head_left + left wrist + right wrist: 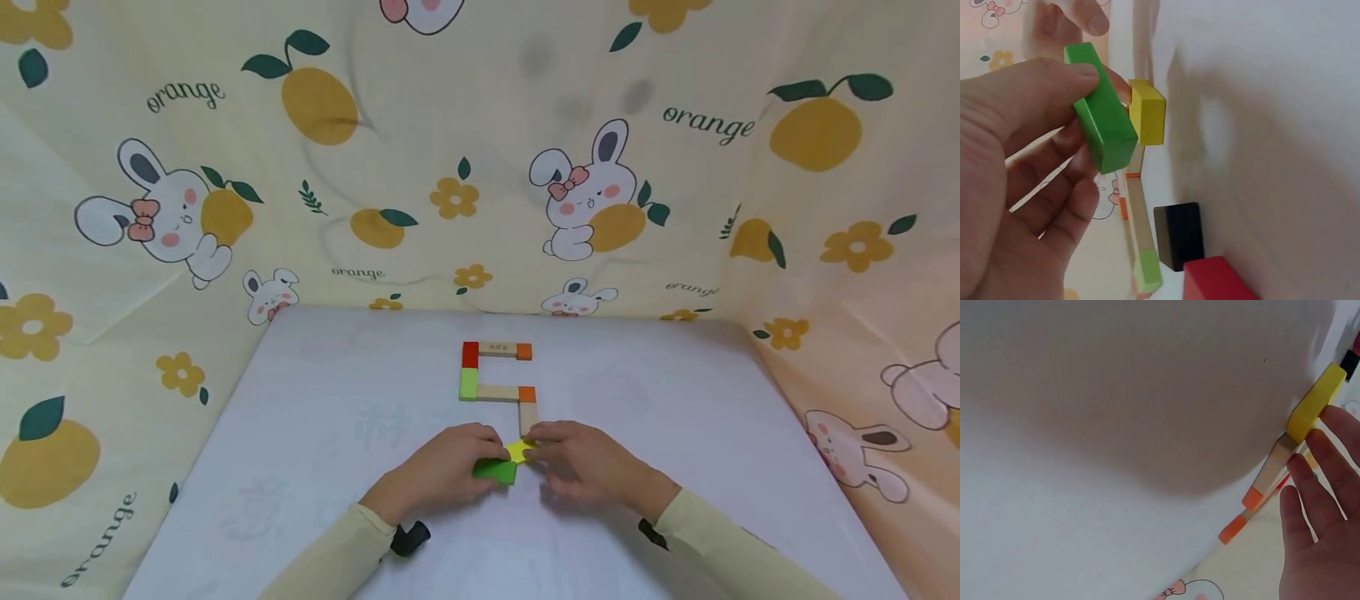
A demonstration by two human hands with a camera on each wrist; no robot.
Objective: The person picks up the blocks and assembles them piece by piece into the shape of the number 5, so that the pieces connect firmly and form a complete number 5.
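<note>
My left hand (448,465) pinches a green rectangular block (1102,119) between thumb and fingers, holding it tilted over the white table. Just beyond it, a yellow block (519,452) sits at the near end of a row of blocks. The fingers of my right hand (588,462) are nearly straight, their tips at the side of the yellow block. A plain wooden block (528,417) adjoins the yellow one. In the left wrist view, a black block (1179,236) and a red block (1215,280) lie near the left hand; both are hidden in the head view.
Farther back, the row bends through an orange block (527,394), a wooden block (498,392), a light green block (468,384), a red block (470,354), another wooden block (498,349) and an orange end block (524,352). Patterned cloth (420,150) walls the table (637,375).
</note>
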